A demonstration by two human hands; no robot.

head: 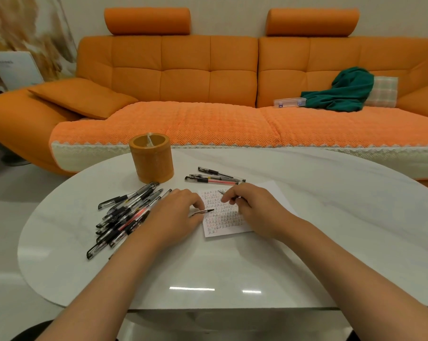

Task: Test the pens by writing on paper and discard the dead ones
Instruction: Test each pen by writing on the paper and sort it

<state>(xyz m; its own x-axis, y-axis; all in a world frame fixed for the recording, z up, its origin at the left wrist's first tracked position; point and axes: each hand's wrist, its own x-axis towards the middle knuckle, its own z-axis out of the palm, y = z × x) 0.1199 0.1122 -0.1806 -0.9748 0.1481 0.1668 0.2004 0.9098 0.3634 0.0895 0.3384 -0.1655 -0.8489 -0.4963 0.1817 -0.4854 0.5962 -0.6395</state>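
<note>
Two seats of an orange sofa (208, 77) fill the back of the room, with a green cloth (343, 92) and a clear plastic box (289, 102) lying on the right-hand seat. Nearer is a glossy white oval table (232, 267), and everything for the job sits on its far half. A loose pile of pens (124, 212) lies at the left, fanned out with most long axes running from near left to far right. An orange round holder (151, 161) stands just beyond it. A sheet of paper (225, 217), already covered in rows of small marks, lies at the middle, and three pens (213, 179) rest side by side just past its far edge. The left hand (178, 212) lies between the pile and the sheet, its fingers curled around a slim dark piece (203, 212) whose point aims right over the paper's left edge; whether this is a cap or a second pen I cannot tell. The right hand (249, 205) hovers over the sheet, pinching a pen (236, 198) in its fingertips. That pen lies nearly flat, its tip pointing away and to the left over the written rows. The paper sits directly under this grip, so testing probably needs only a tilt and a short drop of the tip. The pile is nearer the left hand.
</note>
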